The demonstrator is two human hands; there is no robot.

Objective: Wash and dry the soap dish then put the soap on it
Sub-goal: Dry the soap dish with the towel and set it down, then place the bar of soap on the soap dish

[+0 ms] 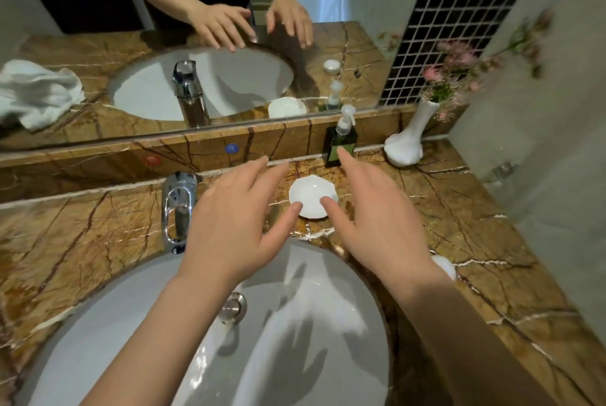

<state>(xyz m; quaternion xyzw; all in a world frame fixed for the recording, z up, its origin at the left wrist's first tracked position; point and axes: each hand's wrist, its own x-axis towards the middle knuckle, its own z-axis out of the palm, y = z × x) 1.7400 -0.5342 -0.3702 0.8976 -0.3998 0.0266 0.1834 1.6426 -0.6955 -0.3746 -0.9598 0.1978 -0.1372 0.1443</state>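
Note:
A small white soap dish (311, 193) with a scalloped rim sits on the brown marble counter behind the sink. It holds nothing. My left hand (236, 228) hovers just left of it with fingers spread, and my right hand (373, 222) hovers just right of it, thumb tip over the dish's near edge. Neither hand grips anything. A white rounded piece, likely the soap (445, 266), lies on the counter to the right of the sink, partly hidden behind my right wrist.
The white sink (295, 340) with a metal drain plug (233, 306) lies below my arms. A chrome tap (178, 205) stands at left. A green pump bottle (340, 143) and white flower vase (406, 143) stand against the mirror ledge. A white towel shows only in the mirror.

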